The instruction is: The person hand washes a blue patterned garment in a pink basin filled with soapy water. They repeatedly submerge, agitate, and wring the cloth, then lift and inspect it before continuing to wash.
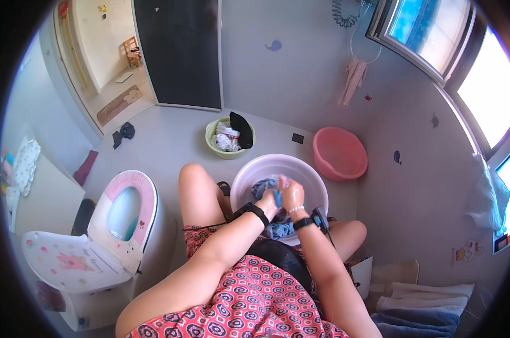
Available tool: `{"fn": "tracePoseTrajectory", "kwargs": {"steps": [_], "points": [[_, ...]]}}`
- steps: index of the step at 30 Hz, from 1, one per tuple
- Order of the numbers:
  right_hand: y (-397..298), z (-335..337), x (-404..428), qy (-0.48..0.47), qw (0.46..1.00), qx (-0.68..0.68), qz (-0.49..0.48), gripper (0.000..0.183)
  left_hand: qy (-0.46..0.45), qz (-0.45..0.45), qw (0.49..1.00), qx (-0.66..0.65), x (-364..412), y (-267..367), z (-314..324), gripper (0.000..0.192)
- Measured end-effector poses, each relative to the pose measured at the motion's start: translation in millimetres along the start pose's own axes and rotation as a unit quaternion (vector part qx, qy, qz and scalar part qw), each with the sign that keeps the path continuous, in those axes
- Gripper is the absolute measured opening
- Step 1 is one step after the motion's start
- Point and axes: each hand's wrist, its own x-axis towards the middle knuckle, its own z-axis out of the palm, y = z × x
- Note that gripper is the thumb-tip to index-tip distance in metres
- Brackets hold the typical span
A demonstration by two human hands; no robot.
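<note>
A pale lilac plastic basin (309, 173) stands on the floor between my knees. Over it, my left hand (270, 202) and my right hand (293, 193) are close together, wet with suds. Both grip a piece of blue wet cloth (278, 197) between them. More blue cloth (262, 188) lies in the basin to the left of my hands, and another blue bundle (280, 230) rests by its near rim. My fingers hide part of the held cloth. Each wrist wears a black strap, and the right one also has a pale bracelet.
Beyond the basin sits a green tub (225, 154) with white and black clothes. A pink basin (340, 154) leans near the right wall. The toilet (153, 207) stands at left with its lid raised. Dark cloth (124, 134) lies on the floor, and towels (424, 308) hang at lower right.
</note>
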Motion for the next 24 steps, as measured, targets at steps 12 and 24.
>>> {"fn": "tracePoseTrajectory", "kwargs": {"steps": [12,24], "points": [[-2,3,-8,0.051,0.998,-0.001,-0.026,0.039,0.083,0.007,0.978,0.191,-12,9,21,0.063],[4,3,-4,0.061,0.996,-0.040,-0.044,0.043,0.005,0.015,0.993,0.120,11,1,12,0.035]]}}
